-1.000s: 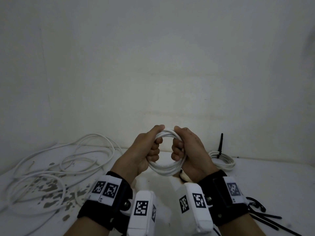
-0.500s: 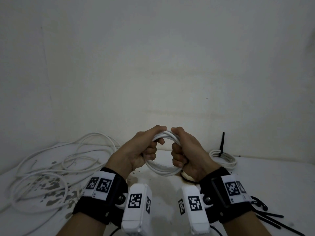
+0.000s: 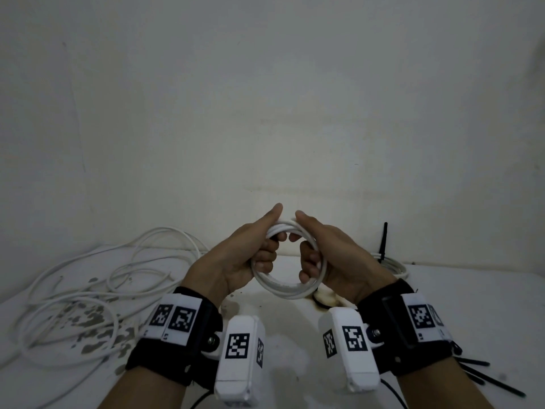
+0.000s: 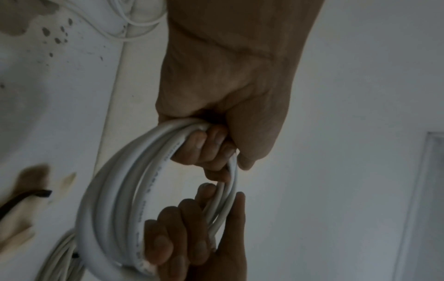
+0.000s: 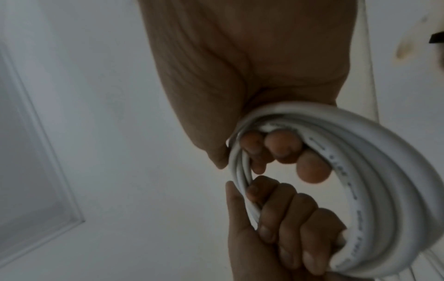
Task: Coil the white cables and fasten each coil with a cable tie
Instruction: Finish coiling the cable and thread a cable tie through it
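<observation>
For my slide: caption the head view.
Both hands, left hand and right hand, grip a white cable coil above the table.

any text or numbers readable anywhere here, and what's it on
No text can be read.
Grey print runs along the white cable coil: too blurred to read.
Black-and-white square code tags on the wrist bands and the white camera housings: patterns, not letters.
Tiny marks below the band tags: too small to read.

Smooth, faintly glossy plastic-sheathed white coil (image 3: 290, 287); matt table (image 3: 460, 302), seemingly painted, stained and chipped
</observation>
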Tool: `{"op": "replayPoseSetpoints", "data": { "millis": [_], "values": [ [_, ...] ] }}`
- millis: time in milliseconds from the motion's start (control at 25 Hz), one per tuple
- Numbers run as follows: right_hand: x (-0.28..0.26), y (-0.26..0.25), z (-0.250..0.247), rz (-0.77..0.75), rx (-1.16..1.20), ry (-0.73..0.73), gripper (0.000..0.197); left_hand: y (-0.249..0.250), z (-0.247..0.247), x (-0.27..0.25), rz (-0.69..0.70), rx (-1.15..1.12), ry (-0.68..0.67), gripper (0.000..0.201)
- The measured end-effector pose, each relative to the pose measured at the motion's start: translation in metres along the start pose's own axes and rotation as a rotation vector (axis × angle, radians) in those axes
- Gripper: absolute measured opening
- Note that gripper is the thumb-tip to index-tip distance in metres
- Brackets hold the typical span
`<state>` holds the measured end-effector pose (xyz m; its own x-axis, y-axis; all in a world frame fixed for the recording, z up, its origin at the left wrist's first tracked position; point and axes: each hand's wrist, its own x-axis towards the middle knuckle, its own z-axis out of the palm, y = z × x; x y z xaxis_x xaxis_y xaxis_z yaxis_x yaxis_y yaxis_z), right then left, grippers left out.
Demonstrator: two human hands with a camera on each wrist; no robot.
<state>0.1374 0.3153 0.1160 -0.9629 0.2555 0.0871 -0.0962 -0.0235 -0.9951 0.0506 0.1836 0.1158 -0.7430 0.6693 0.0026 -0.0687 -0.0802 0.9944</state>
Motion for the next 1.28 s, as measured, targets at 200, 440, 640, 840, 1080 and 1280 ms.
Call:
{"op": "replayPoseSetpoints", "data": {
  "millis": [200, 440, 640, 840, 1080, 1280],
  "values": [
    [0.003, 0.003, -0.014, 0.055, -0.15, 0.08, 0.061, -0.01, 0.006, 0.005, -0.006, 0.093, 0.01, 0.044],
    [-0.02, 0.011, -0.077, 0.151, -0.533, 0.202, 0.045, -0.021, 0.018, 0.014, 0.037, 0.107, 0.111, 0.043],
    [-0.003, 0.04, -0.083, 0.222, -1.108, 0.048, 0.033, -0.036, 0.033, 0.018, -0.001, 0.152, 0.121, 0.045],
    [0.039, 0.08, -0.061, 0.266, -1.42, -0.011, 0.044, -0.041, 0.029, 0.022, -0.022, 0.106, 0.132, 0.042],
    [0.038, 0.08, -0.067, 0.277, -1.341, 0.054, 0.023, -0.045, 0.019, 0.024, -0.051, 0.092, 0.133, 0.041],
    [0.001, 0.071, -0.085, 0.208, -0.961, 0.178, 0.011, -0.048, 0.018, 0.025, -0.066, 0.047, 0.128, 0.042]
  ]
}}
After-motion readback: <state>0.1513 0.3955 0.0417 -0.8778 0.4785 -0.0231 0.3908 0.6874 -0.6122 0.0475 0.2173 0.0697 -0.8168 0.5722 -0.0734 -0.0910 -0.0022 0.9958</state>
